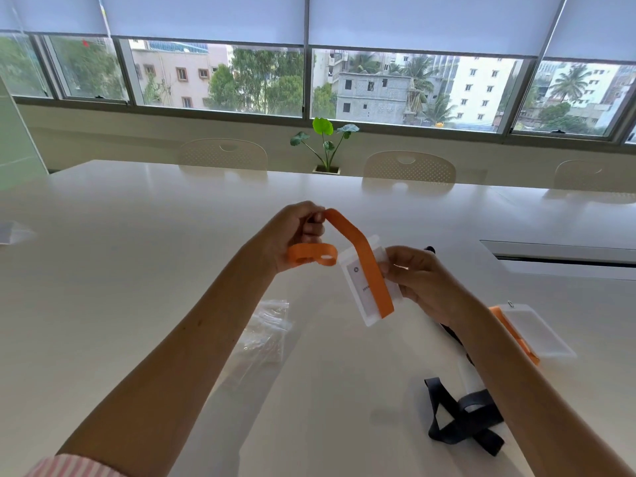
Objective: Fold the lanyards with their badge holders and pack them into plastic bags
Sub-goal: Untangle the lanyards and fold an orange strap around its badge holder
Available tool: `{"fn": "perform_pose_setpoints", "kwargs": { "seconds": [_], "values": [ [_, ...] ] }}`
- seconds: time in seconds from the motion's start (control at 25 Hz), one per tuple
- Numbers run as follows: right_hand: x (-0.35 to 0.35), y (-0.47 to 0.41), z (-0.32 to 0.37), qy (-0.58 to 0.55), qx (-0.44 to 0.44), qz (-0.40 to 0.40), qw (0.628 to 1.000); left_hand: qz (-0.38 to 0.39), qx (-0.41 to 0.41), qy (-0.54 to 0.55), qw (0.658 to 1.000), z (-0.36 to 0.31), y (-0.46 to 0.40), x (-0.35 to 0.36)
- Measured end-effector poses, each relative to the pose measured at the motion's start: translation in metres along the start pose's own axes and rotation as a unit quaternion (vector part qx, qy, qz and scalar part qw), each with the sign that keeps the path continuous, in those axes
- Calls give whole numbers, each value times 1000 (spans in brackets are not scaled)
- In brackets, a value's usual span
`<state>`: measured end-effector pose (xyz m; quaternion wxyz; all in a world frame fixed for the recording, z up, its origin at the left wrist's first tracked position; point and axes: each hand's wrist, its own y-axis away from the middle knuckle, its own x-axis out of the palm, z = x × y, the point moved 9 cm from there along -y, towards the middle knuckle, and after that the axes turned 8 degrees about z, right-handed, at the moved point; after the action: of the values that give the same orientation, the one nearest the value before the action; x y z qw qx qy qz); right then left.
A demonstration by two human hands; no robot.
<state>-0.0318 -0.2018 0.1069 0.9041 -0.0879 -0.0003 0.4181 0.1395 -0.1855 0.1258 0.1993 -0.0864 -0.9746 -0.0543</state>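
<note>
1. The person holds both hands above the white glossy tabletop, about in the middle of the view.
2. The left hand has its fingers curled and pinches the flat orange fabric lanyard at the top of its bend; lower loops of the same strap hang just under this hand.
3. The right hand grips the clear rectangular plastic badge holder by its right edge, with the fingers bent round it.
4. The badge holder is tilted and is in the air, not touching the tabletop. A white card with a small dark print is inside it.
5. The orange strap runs from the left hand down across the front of the badge holder to its lower corner.
6. A pile of clear plastic zip bags lies on the tabletop below and between the two forearms.
7. A black fabric lanyard lies in loose loops on the tabletop near the right forearm, which partly hides it.
8. A second clear badge holder with an orange strap lies flat on the tabletop to the right of the right arm.
9. On the far side there are cream perforated chairs, a small green potted plant and a long row of windows with buildings and trees outside.
10. A pink striped sleeve shows at the left arm.
</note>
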Motion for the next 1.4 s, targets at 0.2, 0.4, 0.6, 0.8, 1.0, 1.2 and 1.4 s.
{"fn": "perform_pose_setpoints", "kwargs": {
  "seconds": [0.2, 0.4, 0.6, 0.8, 1.0, 1.2, 1.4],
  "values": [
    [7, 0, 2, -105, -40, 40, 993, 30, -120, 8, 992, 41, -3, -4],
    [3, -2, 2, -106, -37, 35, 993, 72, -220, -37, 972, 76, 1, 2],
    [-2, -4, 4, -123, -5, 16, 992, 63, -247, -211, 944, 80, 4, -3],
    [-13, -14, 17, -134, 33, -3, 990, 51, 28, -342, 938, 28, -5, 17],
    [-14, -25, 30, -116, 76, -18, 990, 83, 209, -324, 919, 6, 0, 57],
    [-17, -30, 48, -115, 74, -21, 990, -51, 204, -402, 891, 7, -14, 54],
    [-25, -30, 53, -113, 96, -29, 988, -63, 152, -371, 914, 24, -15, 43]
  ]
}}
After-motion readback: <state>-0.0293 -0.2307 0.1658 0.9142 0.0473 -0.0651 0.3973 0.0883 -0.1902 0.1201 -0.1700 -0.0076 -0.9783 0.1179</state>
